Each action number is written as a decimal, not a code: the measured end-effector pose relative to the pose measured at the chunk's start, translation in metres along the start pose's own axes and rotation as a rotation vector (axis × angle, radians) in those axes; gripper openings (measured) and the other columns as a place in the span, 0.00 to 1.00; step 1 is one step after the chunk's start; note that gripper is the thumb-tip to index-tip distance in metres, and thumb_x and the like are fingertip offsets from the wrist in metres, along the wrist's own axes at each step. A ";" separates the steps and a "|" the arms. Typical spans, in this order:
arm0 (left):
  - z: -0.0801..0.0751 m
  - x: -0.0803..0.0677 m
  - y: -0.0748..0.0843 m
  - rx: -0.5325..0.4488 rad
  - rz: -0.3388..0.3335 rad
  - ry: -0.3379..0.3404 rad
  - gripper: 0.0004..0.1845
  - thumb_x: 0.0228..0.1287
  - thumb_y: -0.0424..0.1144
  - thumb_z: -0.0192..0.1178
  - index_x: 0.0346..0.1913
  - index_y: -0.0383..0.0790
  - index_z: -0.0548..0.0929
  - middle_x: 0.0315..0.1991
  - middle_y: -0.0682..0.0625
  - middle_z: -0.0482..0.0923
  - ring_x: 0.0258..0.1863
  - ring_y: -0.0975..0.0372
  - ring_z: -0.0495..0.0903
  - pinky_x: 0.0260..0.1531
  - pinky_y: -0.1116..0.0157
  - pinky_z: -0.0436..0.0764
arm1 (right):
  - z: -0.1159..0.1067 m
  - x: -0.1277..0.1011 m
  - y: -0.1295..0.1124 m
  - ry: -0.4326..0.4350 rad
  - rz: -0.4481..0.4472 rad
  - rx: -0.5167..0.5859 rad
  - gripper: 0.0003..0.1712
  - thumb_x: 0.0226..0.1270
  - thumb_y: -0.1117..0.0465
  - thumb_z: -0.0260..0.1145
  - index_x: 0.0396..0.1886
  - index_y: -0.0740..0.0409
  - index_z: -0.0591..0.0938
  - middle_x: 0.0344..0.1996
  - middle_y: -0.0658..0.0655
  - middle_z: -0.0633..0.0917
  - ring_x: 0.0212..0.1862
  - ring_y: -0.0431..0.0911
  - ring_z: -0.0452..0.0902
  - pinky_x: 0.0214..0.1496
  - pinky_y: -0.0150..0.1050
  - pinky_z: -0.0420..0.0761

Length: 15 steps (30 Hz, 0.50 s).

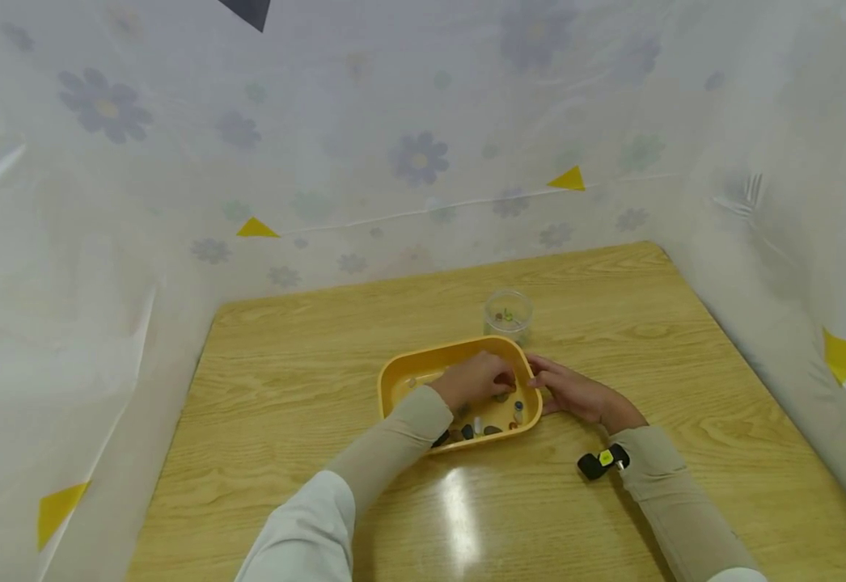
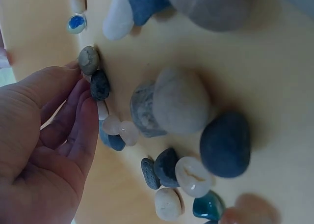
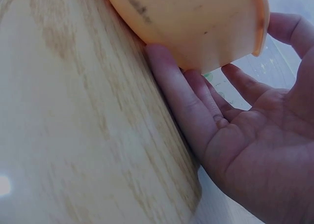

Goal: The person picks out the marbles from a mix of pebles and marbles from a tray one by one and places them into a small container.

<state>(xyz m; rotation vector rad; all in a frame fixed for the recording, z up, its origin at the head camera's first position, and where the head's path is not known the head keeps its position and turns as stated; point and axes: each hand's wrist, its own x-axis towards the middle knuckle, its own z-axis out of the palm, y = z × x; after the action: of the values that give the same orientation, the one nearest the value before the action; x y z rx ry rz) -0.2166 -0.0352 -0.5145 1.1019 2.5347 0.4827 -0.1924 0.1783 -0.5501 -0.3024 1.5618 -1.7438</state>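
Note:
A yellow tray (image 1: pixel 410 361) holds several pebbles of different colours. My left hand (image 1: pixel 475 378) reaches down into its right part, fingers bent. In the left wrist view, its thumb and fingertips pinch at a grey-brown pebble (image 2: pixel 89 60), with a dark pebble (image 2: pixel 100 85) right beside the fingertips. My right hand (image 1: pixel 576 394) grips the tray's right end from outside. In the right wrist view, the thumb lies at the rim (image 3: pixel 261 27) while the other fingers (image 3: pixel 174 86) reach under the tray's body.
Behind the tray stands a clear round container (image 1: pixel 508 314) with small colourful bits in it. A black device with a yellow-green mark (image 1: pixel 604 459) sits by the right wrist. The wooden table (image 1: pixel 306 347) is enclosed by pale plastic sheeting (image 1: pixel 365 162) with flower prints.

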 end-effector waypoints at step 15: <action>0.003 0.003 0.003 -0.032 -0.027 0.030 0.04 0.61 0.42 0.62 0.37 0.47 0.83 0.31 0.61 0.78 0.29 0.73 0.73 0.30 0.77 0.72 | 0.000 0.000 0.000 0.002 -0.006 -0.002 0.35 0.72 0.61 0.48 0.74 0.48 0.47 0.71 0.60 0.49 0.64 0.56 0.59 0.51 0.54 0.75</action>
<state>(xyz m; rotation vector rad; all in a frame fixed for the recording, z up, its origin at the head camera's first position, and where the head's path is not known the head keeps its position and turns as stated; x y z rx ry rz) -0.2151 -0.0304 -0.5164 1.0553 2.5546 0.5349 -0.1922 0.1785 -0.5495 -0.3064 1.5659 -1.7473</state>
